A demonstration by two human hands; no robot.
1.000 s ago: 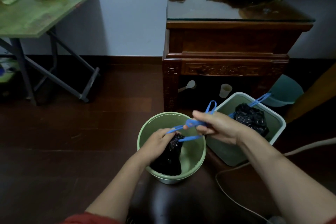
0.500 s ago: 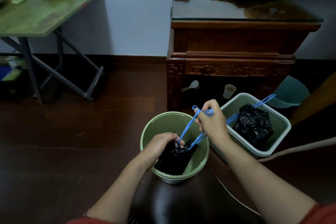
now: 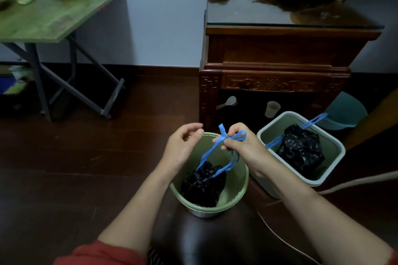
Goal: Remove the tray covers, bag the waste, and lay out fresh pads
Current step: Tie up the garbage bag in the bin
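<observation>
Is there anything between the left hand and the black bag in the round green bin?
Nothing visible blocks it. The left hand is above the round green bin, holding nothing, with the black bag below it. Only the blue drawstring, pinched by the right hand, rises from the bag.

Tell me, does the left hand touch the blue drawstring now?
Apart. The head view shows the left hand beside the blue drawstring, with the round bin visible between them; only the right hand pinches it.

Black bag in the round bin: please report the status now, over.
Right hand pinches blue drawstring. Left hand open, empty. Black bag sits in round green bin, neck gathered. Nothing in the way.
</observation>
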